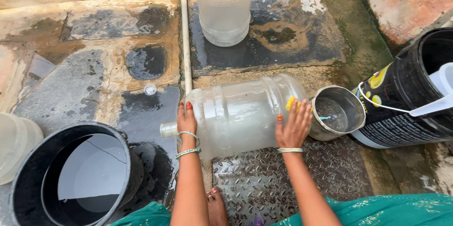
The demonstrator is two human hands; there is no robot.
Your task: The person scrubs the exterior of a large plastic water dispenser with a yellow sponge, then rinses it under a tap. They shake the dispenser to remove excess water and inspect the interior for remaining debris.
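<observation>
Outdoors, on a wet stone floor (85, 89), a large clear plastic water jug (240, 113) lies on its side, partly over a steel tread plate (283, 183), its narrow neck pointing to the person's left. The left hand (186, 120) rests flat against the jug's shoulder near the neck, fingers spread, steadying it rather than closing round it. The right hand (293, 124) presses a yellow scrub sponge (291, 103) against the jug's base end, fingers curled loosely over the sponge. As a judgement, scrubbing of the outside is under way: the jug's wall looks wet and cloudy, and how much of the surface is already cleaned cannot be told; the underside against the floor is out of sight. Just beside the base stands a small steel pot (337, 112) with a little water in it. To its right a black bucket (415, 94) with a white handle is cut off by the frame edge, with a pale scoop inside only partly visible. A second black bucket (75, 179) holding water sits at lower left, and another clear jug (224, 6) stands upright farther off, its top cropped. A small white cap (150, 89) lies on the floor.
</observation>
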